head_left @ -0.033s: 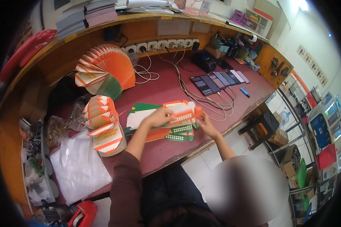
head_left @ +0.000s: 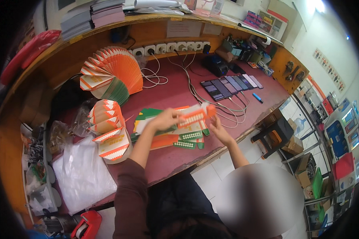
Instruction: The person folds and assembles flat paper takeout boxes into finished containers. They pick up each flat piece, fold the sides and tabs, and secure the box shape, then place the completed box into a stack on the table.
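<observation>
An orange and white folded paper carton (head_left: 193, 118) is in my left hand (head_left: 168, 119), which grips its left end above the table. My right hand (head_left: 220, 130) is close to the carton's orange end flap, thumb and forefinger apart; whether a fingertip touches the flap is hard to tell. Beneath lie flat green, orange and white cartons (head_left: 187, 141), overlapping in a loose pile. To the left stands a curved row of orange and white cartons (head_left: 115, 147). Behind it, a larger fan of orange and green cartons (head_left: 121, 73) is spread out.
Clear plastic bags (head_left: 81, 171) lie at the near left, by a grey bin (head_left: 44, 195) and a red tape dispenser (head_left: 87, 224). Several phones (head_left: 227, 85) with cables (head_left: 195, 95) are at the right, near a blue marker (head_left: 257, 97). A black stool (head_left: 274, 133) stands beyond the table edge.
The carton in my left hand has risen and shifted slightly right, its end flap tilting. My right hand's fingers have come a little away from the flap.
</observation>
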